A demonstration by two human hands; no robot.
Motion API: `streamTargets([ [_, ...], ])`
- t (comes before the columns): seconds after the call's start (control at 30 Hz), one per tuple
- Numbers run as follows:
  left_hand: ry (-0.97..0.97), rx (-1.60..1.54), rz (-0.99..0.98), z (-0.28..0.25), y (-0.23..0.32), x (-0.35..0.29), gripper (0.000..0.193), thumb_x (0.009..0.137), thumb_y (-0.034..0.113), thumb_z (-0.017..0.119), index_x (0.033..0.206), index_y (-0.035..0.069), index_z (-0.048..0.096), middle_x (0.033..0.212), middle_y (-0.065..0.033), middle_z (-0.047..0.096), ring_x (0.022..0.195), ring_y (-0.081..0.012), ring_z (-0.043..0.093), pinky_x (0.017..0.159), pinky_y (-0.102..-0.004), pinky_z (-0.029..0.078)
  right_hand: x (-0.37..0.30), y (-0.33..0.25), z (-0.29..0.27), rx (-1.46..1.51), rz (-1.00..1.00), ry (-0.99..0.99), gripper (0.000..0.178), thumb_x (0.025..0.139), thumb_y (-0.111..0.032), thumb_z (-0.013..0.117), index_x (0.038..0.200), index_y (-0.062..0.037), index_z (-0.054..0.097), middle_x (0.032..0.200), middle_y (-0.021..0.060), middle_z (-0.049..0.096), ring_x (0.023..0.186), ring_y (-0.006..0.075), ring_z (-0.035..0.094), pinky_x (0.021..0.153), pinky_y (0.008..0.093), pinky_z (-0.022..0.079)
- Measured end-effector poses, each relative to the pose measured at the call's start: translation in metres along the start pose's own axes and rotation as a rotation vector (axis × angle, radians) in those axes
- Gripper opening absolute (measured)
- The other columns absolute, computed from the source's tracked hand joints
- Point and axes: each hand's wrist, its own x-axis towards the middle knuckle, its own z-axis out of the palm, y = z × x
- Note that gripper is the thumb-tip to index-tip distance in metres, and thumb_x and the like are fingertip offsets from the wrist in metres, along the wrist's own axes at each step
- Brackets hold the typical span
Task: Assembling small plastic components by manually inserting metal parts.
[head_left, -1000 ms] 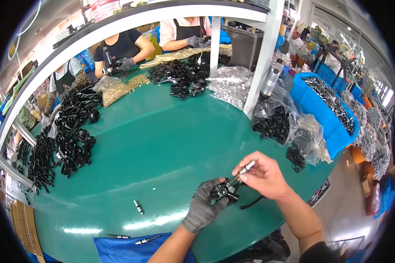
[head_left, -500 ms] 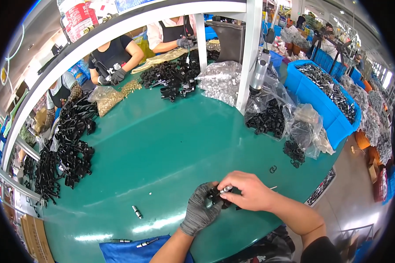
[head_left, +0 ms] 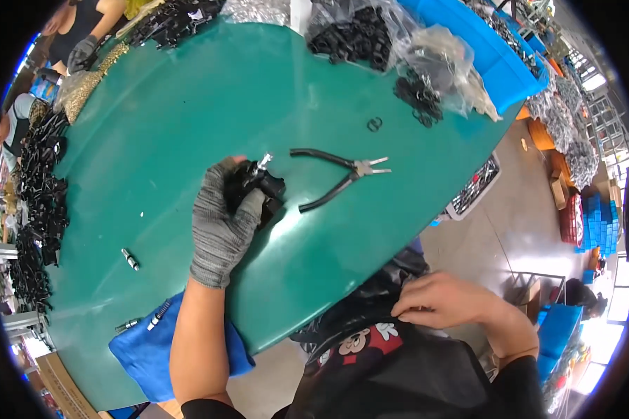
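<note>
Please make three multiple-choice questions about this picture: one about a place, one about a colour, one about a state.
1. Where do the pliers lie?
A. on the table, right of the gloved hand
B. in the blue bin
C. on the floor

2. What colour is the glove?
A. red
B. grey
C. yellow

3. What does the right hand do?
A. grips the pliers
B. rests on dark cloth at the lap
C. holds a bag

A: pliers lie on the table.
B: left hand wears grey knit.
B: right hand lies off the table.

Green counter [head_left: 189,105]: black-handled pliers [head_left: 339,176] at centre; small ring [head_left: 374,124] beyond them; blue cloth [head_left: 147,349] at near edge.
</note>
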Motion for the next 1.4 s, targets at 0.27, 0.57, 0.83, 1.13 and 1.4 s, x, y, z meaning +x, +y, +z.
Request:
streamTargets([
  [0.27, 0.149, 0.291, 0.269, 0.003, 0.012, -0.022, 0.052, 0.083, 0.003, 0.07, 0.131, 0.0, 0.05, 0.121, -0.0141, 0.058, 0.109, -0.0235, 0.059, 0.096, -0.0354, 0.047, 0.009, 0.034, 0.056, -0.164, 0.32, -0.266, 0.045, 0.089, -0.041, 0.062, 0.119, -0.0068, 0.062, 0.105, 0.0119, 0.066, 0.098, 0.0334, 0.064, 0.082, 0.0444, 0.05],
  [0.57, -0.349, 0.185, 0.404, 0.049, 0.09, -0.171, 0.049, 0.078, 0.016, 0.079, 0.12, 0.002, 0.058, 0.113, -0.0192, 0.063, 0.104, -0.0321, 0.062, 0.085, -0.0407, 0.052, 0.006, 0.047, 0.059, -0.1, 0.154, -0.307, 0.027, 0.084, -0.03, 0.069, 0.087, -0.0051, 0.061, 0.102, 0.0124, 0.065, 0.097, 0.0325, 0.062, 0.083, 0.0426, 0.047],
  [0.83, -0.357, 0.041, -0.434, 0.081, 0.007, -0.234, 0.042, 0.078, 0.021, 0.079, 0.113, 0.0, 0.065, 0.105, -0.0167, 0.066, 0.095, -0.0329, 0.064, 0.085, -0.0398, 0.051, 0.006, 0.053, 0.058, 0.818, 0.28, -0.256, 0.017, 0.098, -0.018, 0.058, 0.093, -0.0019, 0.06, 0.079, 0.0032, 0.066, 0.07, 0.0091, 0.059, 0.065, 0.0253, 0.047],
  [1.13, -0.433, -0.03, -0.24, 0.064, 0.036, -0.255, 0.019, 0.083, 0.013, 0.075, 0.1, 0.005, 0.071, 0.096, -0.0103, 0.068, 0.093, -0.0285, 0.064, 0.084, -0.0391, 0.05, 0.021, 0.049, 0.055, 0.015, -0.131, -0.437, 0.023, 0.092, -0.015, 0.06, 0.113, -0.0129, 0.066, 0.071, 0.0072, 0.065, 0.061, 0.0168, 0.063, 0.056, 0.0349, 0.048],
  [1.4, -0.357, -0.084, -0.243, 0.069, 0.025, -0.251, 0.014, 0.084, 0.008, 0.071, 0.098, 0.005, 0.07, 0.092, -0.0101, 0.068, 0.09, -0.0289, 0.065, 0.082, -0.0397, 0.051, 0.058, 0.055, 0.08, -0.524, -0.738, -0.258, 0.012, 0.079, -0.018, 0.061, 0.087, -0.0088, 0.064, 0.083, 0.0072, 0.057, 0.071, 0.0245, 0.062, 0.064, 0.0387, 0.052],
])
